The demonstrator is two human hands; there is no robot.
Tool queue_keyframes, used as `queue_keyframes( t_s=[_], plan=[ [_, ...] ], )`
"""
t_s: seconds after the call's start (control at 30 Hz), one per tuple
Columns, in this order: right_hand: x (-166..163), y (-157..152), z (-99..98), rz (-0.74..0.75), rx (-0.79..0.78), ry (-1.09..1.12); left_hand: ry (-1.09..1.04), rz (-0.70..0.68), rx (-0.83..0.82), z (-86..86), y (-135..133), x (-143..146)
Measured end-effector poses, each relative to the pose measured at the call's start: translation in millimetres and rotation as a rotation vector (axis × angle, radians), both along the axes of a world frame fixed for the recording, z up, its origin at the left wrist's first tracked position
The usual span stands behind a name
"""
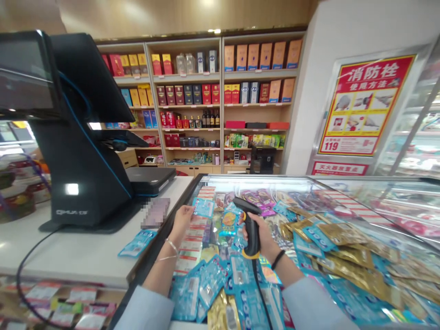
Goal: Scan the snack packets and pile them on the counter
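Observation:
My right hand is wrapped round a black and yellow barcode scanner, its head tilted toward the left and its cable running down toward me. Between the fingers of my left hand is the edge of a small blue snack packet, held left of the scanner. Below and between my arms lie several blue packets and a gold packet on the glass top. More gold and blue packets are heaped to the right of my right hand.
A black point-of-sale terminal stands on the white counter at left, with one blue packet near the counter's edge. Beneath the glass of the display case are colourful packs. Shelves of boxes line the back wall.

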State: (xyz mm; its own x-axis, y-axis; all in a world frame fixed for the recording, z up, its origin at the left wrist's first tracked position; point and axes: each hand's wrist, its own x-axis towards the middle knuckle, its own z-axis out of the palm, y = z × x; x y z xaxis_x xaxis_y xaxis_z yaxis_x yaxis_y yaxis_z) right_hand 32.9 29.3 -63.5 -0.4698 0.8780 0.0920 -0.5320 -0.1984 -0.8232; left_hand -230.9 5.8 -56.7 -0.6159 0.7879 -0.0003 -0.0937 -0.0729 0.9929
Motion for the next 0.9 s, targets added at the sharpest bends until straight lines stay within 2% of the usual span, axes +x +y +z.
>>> queue_keyframes(
  t_s=[0.07, 0.17, 0.27, 0.33, 0.43, 0.63, 0.77, 0.9],
  plan=[
    [0, -1, 0.5, 0.006, 0.006, -0.018, -0.176, 0.054, 0.097, -0.2, 1, 5],
    [-1, -3, 1.0, 0.006, 0.009, -0.051, -0.36, -0.057, 0.202, -1.8, 0, 15],
    [-2, -6, 3.0, 0.019, 0.031, -0.053, -0.418, -0.156, 0.206, -7.6, 2, 24],
    [-2, -8, 5.1, 0.031, 0.066, -0.05, -0.388, -0.134, 0.207, -12.5, 5, 30],
    [-2, -13, 8.5, 0.049, 0.125, -0.089, -0.238, -0.029, 0.188, -18.7, 10, 34],
    [1, -21, 17.7, 0.032, 0.204, -0.1, 0.278, 0.118, 0.221, -22.6, 12, 20],
    [2, -25, 20.8, 0.055, 0.27, -0.126, 0.56, 0.154, 0.174, -21.1, 7, 10],
    [2, -29, 19.4, 0.082, 0.319, -0.154, 0.683, 0.126, 0.165, -17.7, 2, 12]
  ],
)
